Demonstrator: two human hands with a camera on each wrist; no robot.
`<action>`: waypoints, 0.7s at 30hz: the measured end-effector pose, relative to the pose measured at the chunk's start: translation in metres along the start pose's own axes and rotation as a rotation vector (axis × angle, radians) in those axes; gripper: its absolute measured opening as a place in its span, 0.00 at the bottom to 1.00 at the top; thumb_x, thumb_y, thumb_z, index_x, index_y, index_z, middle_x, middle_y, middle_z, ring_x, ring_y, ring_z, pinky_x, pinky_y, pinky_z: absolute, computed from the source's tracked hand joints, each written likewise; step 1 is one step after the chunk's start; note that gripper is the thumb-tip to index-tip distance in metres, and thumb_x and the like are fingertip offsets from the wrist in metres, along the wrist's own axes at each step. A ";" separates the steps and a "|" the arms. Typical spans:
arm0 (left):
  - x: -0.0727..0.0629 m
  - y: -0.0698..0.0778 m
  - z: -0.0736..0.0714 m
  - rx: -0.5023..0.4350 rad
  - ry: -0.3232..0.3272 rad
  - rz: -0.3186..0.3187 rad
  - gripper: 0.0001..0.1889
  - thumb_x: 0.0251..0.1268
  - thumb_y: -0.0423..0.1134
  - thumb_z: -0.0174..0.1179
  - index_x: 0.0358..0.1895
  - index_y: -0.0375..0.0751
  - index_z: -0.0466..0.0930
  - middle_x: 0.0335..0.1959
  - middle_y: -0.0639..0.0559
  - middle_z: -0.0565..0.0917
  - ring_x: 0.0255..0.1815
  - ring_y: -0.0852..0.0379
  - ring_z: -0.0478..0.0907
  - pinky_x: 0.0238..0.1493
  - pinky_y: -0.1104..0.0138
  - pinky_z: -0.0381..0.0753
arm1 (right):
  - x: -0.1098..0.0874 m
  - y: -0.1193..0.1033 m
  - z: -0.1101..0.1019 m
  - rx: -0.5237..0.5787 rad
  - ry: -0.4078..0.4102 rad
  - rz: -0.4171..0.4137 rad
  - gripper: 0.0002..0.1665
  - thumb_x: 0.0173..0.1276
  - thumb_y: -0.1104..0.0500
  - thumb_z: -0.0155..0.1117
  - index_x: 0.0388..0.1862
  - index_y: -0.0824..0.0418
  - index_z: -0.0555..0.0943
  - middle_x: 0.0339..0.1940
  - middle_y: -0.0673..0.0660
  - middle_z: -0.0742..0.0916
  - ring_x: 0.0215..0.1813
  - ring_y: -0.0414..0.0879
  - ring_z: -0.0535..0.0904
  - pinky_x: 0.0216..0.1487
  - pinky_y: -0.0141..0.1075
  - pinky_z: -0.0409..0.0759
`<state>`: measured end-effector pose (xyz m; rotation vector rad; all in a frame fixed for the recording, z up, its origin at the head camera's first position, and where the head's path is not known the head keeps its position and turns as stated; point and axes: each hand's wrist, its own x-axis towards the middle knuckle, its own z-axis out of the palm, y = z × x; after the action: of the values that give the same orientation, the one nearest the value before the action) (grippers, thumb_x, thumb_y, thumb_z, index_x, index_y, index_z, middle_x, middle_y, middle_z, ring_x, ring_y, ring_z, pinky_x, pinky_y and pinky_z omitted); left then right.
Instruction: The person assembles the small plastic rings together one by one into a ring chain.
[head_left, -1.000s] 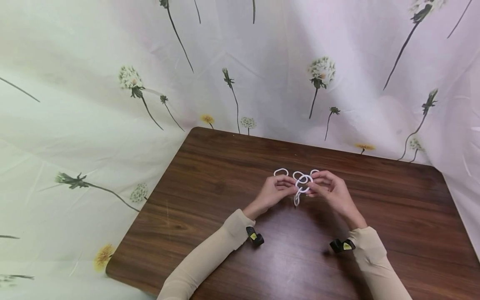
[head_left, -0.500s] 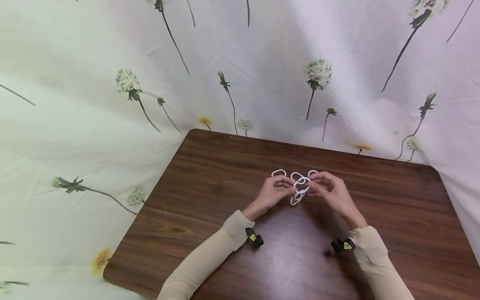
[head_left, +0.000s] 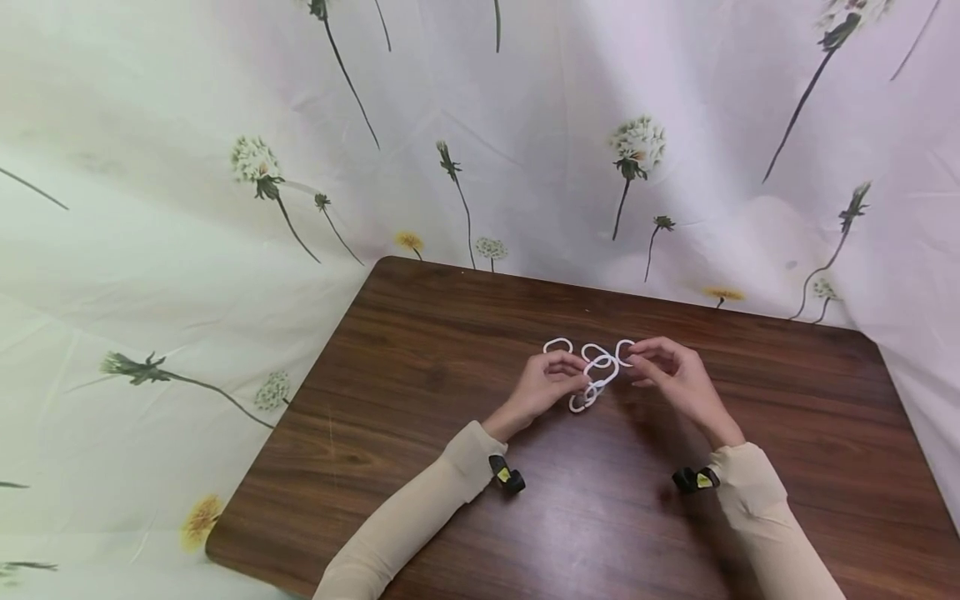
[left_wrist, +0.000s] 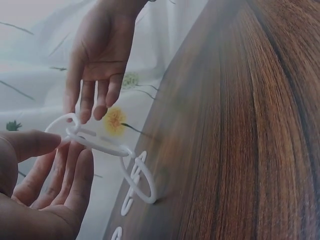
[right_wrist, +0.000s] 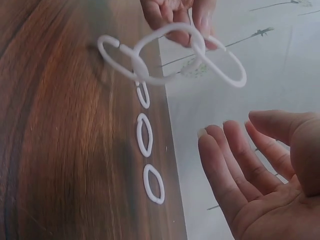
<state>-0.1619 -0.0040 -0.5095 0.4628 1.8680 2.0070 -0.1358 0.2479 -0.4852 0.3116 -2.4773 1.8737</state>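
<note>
My left hand (head_left: 551,385) pinches a short chain of white plastic links (left_wrist: 102,147) between thumb and fingers, raised over the table. In the right wrist view, the chain's middle link (right_wrist: 198,50) joins one link on each side; the outer links show small gaps. My right hand (head_left: 678,375) is free of the chain, its fingers relaxed and holding nothing. In the head view its fingertips are right by a loose white link (head_left: 618,348) on the table. Two more loose links lie in a row with it, one behind the chain (head_left: 587,348) and one farther left (head_left: 558,339).
The dark wood-grain table (head_left: 420,400) has rounded corners and meets a white curtain (head_left: 525,150) printed with dandelions at the back and left. Black wrist bands with cameras (head_left: 507,475) sit at both beige sleeves.
My right hand has let go of the linked chain and moved slightly right. The chain hangs from my left hand, its lower end swung a little left. The loose links have stayed put.
</note>
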 end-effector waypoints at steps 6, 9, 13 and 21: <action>-0.001 -0.001 -0.003 -0.001 0.012 0.001 0.15 0.67 0.26 0.67 0.53 0.21 0.80 0.44 0.26 0.87 0.34 0.65 0.87 0.42 0.72 0.87 | 0.005 0.004 -0.007 -0.028 0.019 0.023 0.16 0.76 0.65 0.65 0.54 0.76 0.79 0.41 0.36 0.88 0.39 0.40 0.90 0.40 0.47 0.92; -0.002 -0.001 -0.005 -0.008 0.018 -0.004 0.14 0.67 0.25 0.66 0.53 0.22 0.81 0.45 0.26 0.87 0.34 0.65 0.87 0.43 0.70 0.88 | 0.007 0.007 -0.009 -0.024 0.028 0.024 0.15 0.76 0.66 0.65 0.54 0.76 0.79 0.39 0.37 0.88 0.39 0.38 0.90 0.39 0.48 0.92; -0.002 -0.002 -0.006 -0.015 0.021 -0.008 0.17 0.67 0.25 0.66 0.55 0.18 0.78 0.46 0.26 0.87 0.35 0.62 0.87 0.50 0.56 0.91 | 0.010 0.012 -0.012 -0.013 0.034 0.035 0.16 0.75 0.69 0.64 0.55 0.79 0.78 0.38 0.36 0.88 0.37 0.32 0.88 0.39 0.46 0.92; -0.005 -0.001 -0.004 -0.004 0.037 -0.008 0.16 0.68 0.27 0.67 0.54 0.20 0.79 0.47 0.25 0.87 0.44 0.39 0.90 0.55 0.41 0.87 | 0.015 0.021 -0.014 -0.070 0.070 0.055 0.17 0.71 0.69 0.69 0.55 0.75 0.80 0.47 0.66 0.88 0.39 0.31 0.87 0.42 0.34 0.91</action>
<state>-0.1598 -0.0101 -0.5109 0.4189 1.8839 2.0267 -0.1552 0.2642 -0.4992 0.1753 -2.5229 1.7800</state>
